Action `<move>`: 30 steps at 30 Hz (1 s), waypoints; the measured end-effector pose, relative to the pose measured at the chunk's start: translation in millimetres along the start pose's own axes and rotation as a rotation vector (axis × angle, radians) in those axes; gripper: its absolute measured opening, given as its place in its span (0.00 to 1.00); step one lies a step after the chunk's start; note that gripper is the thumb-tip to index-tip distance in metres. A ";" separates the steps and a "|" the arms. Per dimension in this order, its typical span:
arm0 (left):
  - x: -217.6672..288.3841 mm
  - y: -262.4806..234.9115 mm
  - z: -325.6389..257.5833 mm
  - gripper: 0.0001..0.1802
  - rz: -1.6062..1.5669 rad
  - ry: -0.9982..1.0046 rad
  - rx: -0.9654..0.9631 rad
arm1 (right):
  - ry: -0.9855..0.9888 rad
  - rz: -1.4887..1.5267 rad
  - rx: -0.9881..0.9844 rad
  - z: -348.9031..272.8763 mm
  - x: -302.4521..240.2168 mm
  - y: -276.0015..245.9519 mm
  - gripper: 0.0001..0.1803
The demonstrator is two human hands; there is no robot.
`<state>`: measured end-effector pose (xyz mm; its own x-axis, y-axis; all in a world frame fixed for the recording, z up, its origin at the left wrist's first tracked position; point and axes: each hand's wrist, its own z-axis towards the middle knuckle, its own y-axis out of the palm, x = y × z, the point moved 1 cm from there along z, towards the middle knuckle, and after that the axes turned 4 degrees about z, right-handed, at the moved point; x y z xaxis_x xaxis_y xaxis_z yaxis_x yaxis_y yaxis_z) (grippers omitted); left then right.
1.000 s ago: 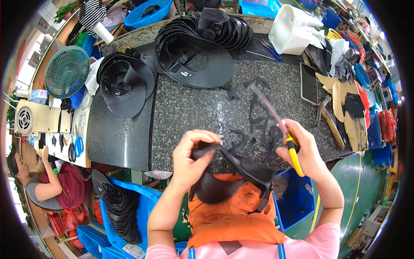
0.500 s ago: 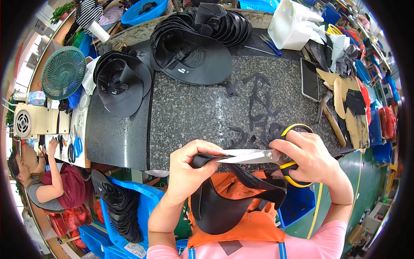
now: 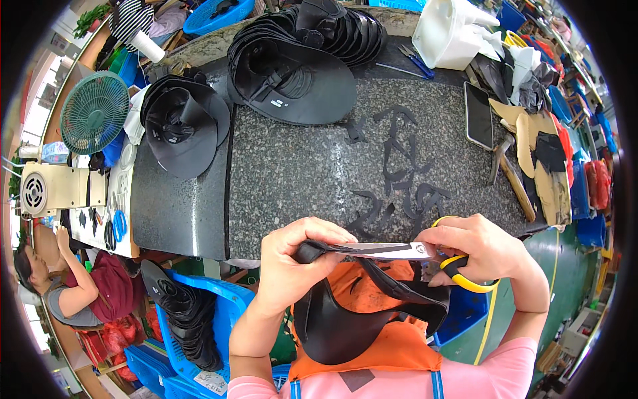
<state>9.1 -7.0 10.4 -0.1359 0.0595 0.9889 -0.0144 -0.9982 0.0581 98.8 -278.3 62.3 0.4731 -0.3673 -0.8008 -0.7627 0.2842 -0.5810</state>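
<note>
My left hand [image 3: 286, 263] pinches the upper edge of a black leather shoe upper [image 3: 342, 332], which hangs down over my orange apron [image 3: 399, 349]. In my right hand [image 3: 488, 246] are scissors [image 3: 392, 251] with yellow-and-black handles. Their blades lie nearly together along the leather edge, tips beside my left fingers. Whether the blades grip the material is hard to see. Thin black offcuts [image 3: 399, 166] lie scattered on the speckled stone slab [image 3: 286, 179] beyond my hands.
Stacked black uppers [image 3: 312, 83] stand at the back, with another pile [image 3: 186, 126] at left. A phone [image 3: 477, 114], a hammer [image 3: 515, 179] and blue-handled pliers [image 3: 417, 62] lie right. A blue basket [image 3: 232, 299] holds more pieces. At far left another person [image 3: 83, 286] sits working.
The scissor blades have come together and turned edge-on, and my right hand has shifted slightly right as its grip on the handles changed. My left hand keeps its hold.
</note>
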 end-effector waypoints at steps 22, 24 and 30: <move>14.5 14.6 4.5 0.13 0.241 0.074 -0.083 | -0.089 -0.092 0.079 0.0 -4.9 0.6 0.31; 17.9 14.3 11.1 0.15 0.275 0.073 -0.044 | -0.105 -0.106 0.086 1.1 -2.2 -2.8 0.31; 29.7 -20.1 -7.2 0.33 0.709 0.189 0.262 | -0.127 -0.398 0.267 18.4 -14.1 -2.1 0.31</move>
<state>-1.8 14.9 37.6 -0.1919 -0.6166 0.7635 0.3705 -0.7659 -0.5254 101.8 -257.4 72.1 0.7677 -0.3873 -0.5106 -0.3797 0.3669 -0.8492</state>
